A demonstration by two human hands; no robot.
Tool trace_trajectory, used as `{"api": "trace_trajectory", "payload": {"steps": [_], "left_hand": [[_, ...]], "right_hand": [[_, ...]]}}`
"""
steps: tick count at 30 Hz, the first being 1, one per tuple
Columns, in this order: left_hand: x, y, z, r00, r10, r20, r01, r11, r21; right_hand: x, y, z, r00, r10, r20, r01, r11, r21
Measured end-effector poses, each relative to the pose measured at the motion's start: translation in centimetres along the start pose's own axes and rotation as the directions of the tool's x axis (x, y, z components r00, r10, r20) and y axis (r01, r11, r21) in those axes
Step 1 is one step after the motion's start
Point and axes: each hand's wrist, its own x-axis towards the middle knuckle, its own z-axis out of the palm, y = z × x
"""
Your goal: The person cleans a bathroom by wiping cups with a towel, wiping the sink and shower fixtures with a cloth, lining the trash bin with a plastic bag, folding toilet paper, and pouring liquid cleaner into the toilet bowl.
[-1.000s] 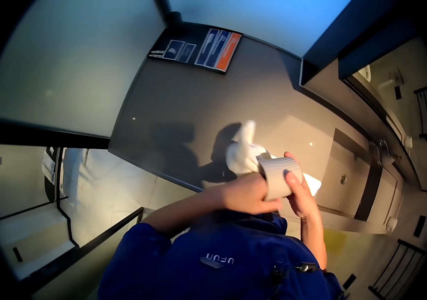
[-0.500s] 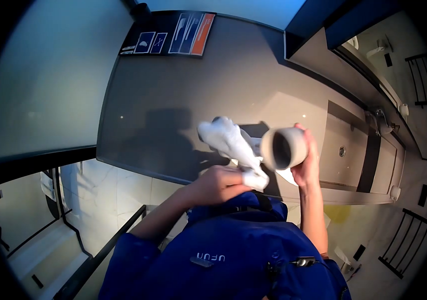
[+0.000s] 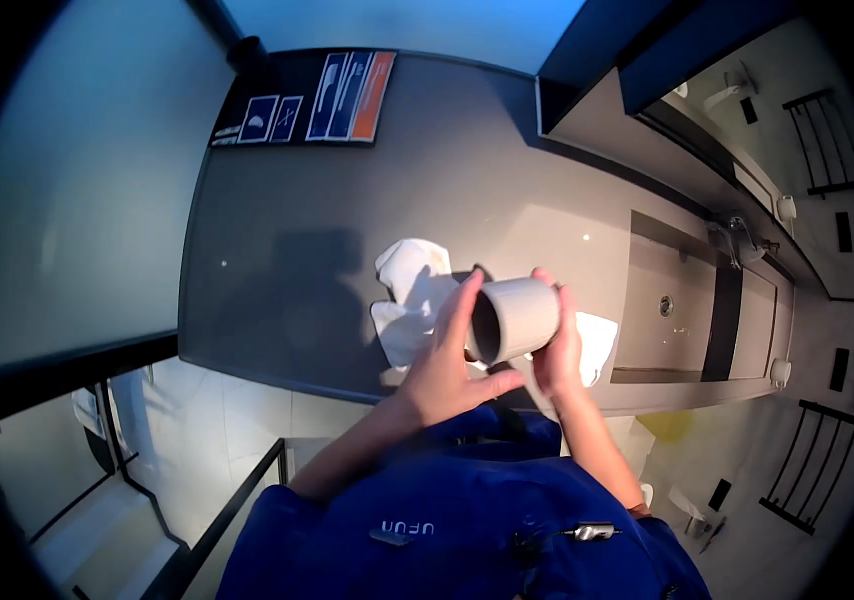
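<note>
A grey-beige cup [image 3: 525, 318] is held on its side above the counter, its dark mouth facing left. My right hand [image 3: 559, 355] grips it around its closed end. At the mouth, my left hand [image 3: 444, 368] has its fingers and thumb on either side of the rim. Behind my left hand a crumpled white cloth [image 3: 415, 275] lies on the counter, partly covered by that hand. Another white cloth or sheet [image 3: 597, 345] lies flat to the right of my right hand.
The grey counter [image 3: 447, 150] carries a dark tray [image 3: 297, 100] with blue and orange packets at its far left corner. On the right is a sunken basin [image 3: 662, 270] with a tap [image 3: 742, 240]. A frosted glass panel [image 3: 87, 200] stands to the left.
My left hand has let go of the white cloth, which now lies on the counter, and has moved to the cup's mouth. The cup has shifted left in the view.
</note>
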Motion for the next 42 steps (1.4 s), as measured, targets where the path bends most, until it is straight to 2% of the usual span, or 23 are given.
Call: {"api": "trace_trajectory", "payload": {"steps": [2, 4, 6, 7, 8, 9, 10, 12, 16, 18, 22, 26, 28, 29, 30, 31, 33, 34, 36, 37, 39, 40, 42], "left_hand": [[0.9, -2.5, 0.3, 0.991, 0.067, -0.112, -0.057, 0.994, 0.094], [2.0, -3.1, -1.6, 0.989, -0.149, -0.018, 0.129, 0.905, -0.406], [4.5, -5.0, -5.9, 0.948, -0.297, -0.112, 0.242, 0.905, -0.349], [6.5, -5.4, -8.9, 0.951, -0.177, -0.253, 0.106, 0.957, -0.270], [9.2, -5.8, -11.9, 0.931, -0.041, -0.362, -0.025, 0.984, -0.176], [12.3, -7.0, -15.4, 0.846, 0.131, -0.516, -0.060, 0.986, 0.152], [15.5, -7.8, -18.9, 0.737, 0.335, -0.587, -0.041, 0.889, 0.456], [21.3, -7.1, -24.5, 0.670, 0.398, -0.627, 0.252, 0.673, 0.696], [29.1, -8.8, -31.3, 0.747, 0.347, -0.567, 0.402, 0.443, 0.801], [31.3, -10.3, -32.9, 0.753, 0.208, -0.624, 0.513, 0.408, 0.755], [33.7, -13.3, -34.8, 0.721, 0.169, -0.672, 0.585, 0.372, 0.721], [30.8, -12.2, -31.1, 0.630, 0.438, -0.641, 0.507, 0.392, 0.767], [26.7, -13.4, -27.4, 0.764, 0.548, -0.341, -0.012, 0.541, 0.841], [23.0, -13.7, -23.1, 0.793, 0.566, -0.225, -0.040, 0.417, 0.908], [18.7, -13.0, -17.8, 0.897, 0.319, -0.307, -0.049, 0.760, 0.648], [14.8, -11.3, -13.1, 0.952, 0.231, -0.202, -0.091, 0.841, 0.533], [7.4, -12.1, -5.3, 0.997, 0.053, -0.056, 0.002, 0.714, 0.700], [5.0, -11.2, -1.8, 0.999, -0.036, 0.006, 0.017, 0.607, 0.794], [1.7, -11.5, 3.2, 0.995, 0.082, 0.058, -0.091, 0.506, 0.858], [0.9, -12.6, 4.9, 0.991, 0.133, -0.004, -0.067, 0.524, 0.849], [0.3, -12.0, 5.6, 0.989, -0.147, 0.026, 0.116, 0.867, 0.484], [1.0, -10.3, 6.2, 0.958, -0.275, 0.080, 0.244, 0.930, 0.275], [0.6, -3.9, 7.4, 0.824, -0.506, 0.255, 0.508, 0.859, 0.061]], "right_hand": [[-1.5, -0.6, 1.7, 0.994, 0.097, 0.041, -0.099, 0.994, 0.051], [-1.3, 0.5, 1.3, 0.979, 0.104, 0.176, -0.116, 0.992, 0.056], [-0.9, 2.1, -0.2, 0.978, 0.007, 0.210, 0.048, 0.965, -0.256], [-0.7, 2.6, -1.4, 0.963, -0.044, 0.268, 0.131, 0.940, -0.316], [-1.1, 2.5, -1.4, 0.984, -0.044, 0.171, 0.112, 0.905, -0.410], [-1.1, 3.3, -2.9, 0.985, -0.090, 0.149, 0.152, 0.865, -0.478], [-1.0, 3.9, -4.1, 0.993, -0.083, 0.082, 0.115, 0.822, -0.558], [-1.5, 5.0, -6.2, 0.995, -0.103, 0.001, 0.085, 0.820, -0.567], [-2.6, 5.4, -8.3, 0.994, -0.092, -0.056, 0.041, 0.798, -0.602], [-3.0, 5.8, -8.7, 0.983, -0.163, -0.085, 0.047, 0.669, -0.742], [-2.9, 3.2, -6.6, 0.990, -0.143, 0.007, 0.082, 0.527, -0.846], [-2.5, 3.1, -6.8, 0.992, -0.118, 0.052, 0.102, 0.477, -0.873], [-2.2, 3.1, -6.9, 0.985, -0.151, 0.086, 0.147, 0.459, -0.876], [-2.2, 2.8, -6.6, 0.980, -0.172, 0.100, 0.168, 0.448, -0.878], [-2.3, 2.6, -6.4, 0.975, -0.200, 0.101, 0.181, 0.440, -0.880], [-2.2, 2.8, -6.6, 0.970, -0.210, 0.123, 0.209, 0.464, -0.861], [-2.5, 2.3, -6.9, 0.978, -0.136, 0.161, 0.206, 0.465, -0.861], [-2.4, 4.4, -8.4, 0.946, -0.223, 0.237, 0.306, 0.363, -0.880], [-2.9, 4.1, -9.0, 0.905, -0.282, 0.319, 0.405, 0.340, -0.849], [-3.4, 3.6, -9.3, 0.941, -0.182, 0.285, 0.335, 0.383, -0.861], [-5.1, 1.3, -9.7, 0.953, -0.140, 0.269, 0.303, 0.414, -0.858], [-6.0, 0.3, -10.2, 0.956, -0.135, 0.259, 0.292, 0.428, -0.855], [-7.2, 1.1, -12.5, 0.804, -0.507, 0.310, 0.543, 0.416, -0.730]]}}
